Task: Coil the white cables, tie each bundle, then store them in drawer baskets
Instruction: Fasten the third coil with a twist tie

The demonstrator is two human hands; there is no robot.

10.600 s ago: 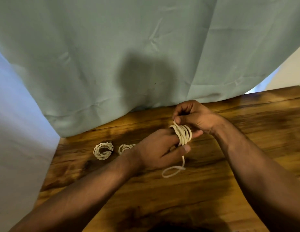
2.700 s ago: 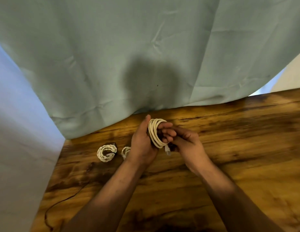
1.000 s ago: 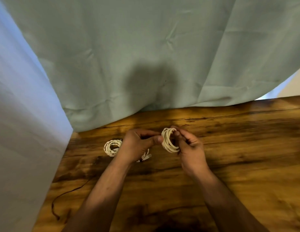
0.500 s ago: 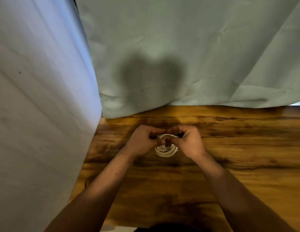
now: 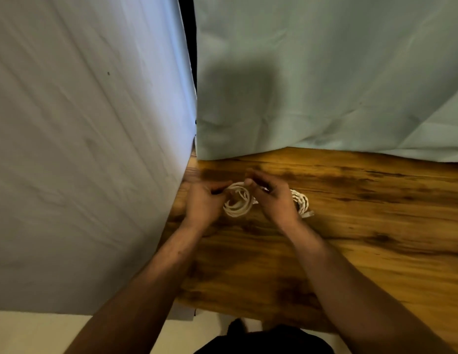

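Had two bare arms, long and thin, with a left hand (image 5: 203, 203) and a right hand (image 5: 274, 200) at the ends. Wore dark, nearly black clothes (image 5: 263, 339) low down, too blurry to tell more.

This looks like an improvised indoor work corner, most likely in a home rather than a shop or lab. A rustic wooden table (image 5: 350, 251) with dark, streaky grain carries the work. A creased pale green cloth (image 5: 325, 85) hangs along its far edge and a white sheet (image 5: 82, 149) along its left edge, screening off the room behind. A plain cream floor (image 5: 31, 333) shows below the near-left corner. Small cable coils (image 5: 237, 203) sit by the far-left corner. The room's kind cannot be told.
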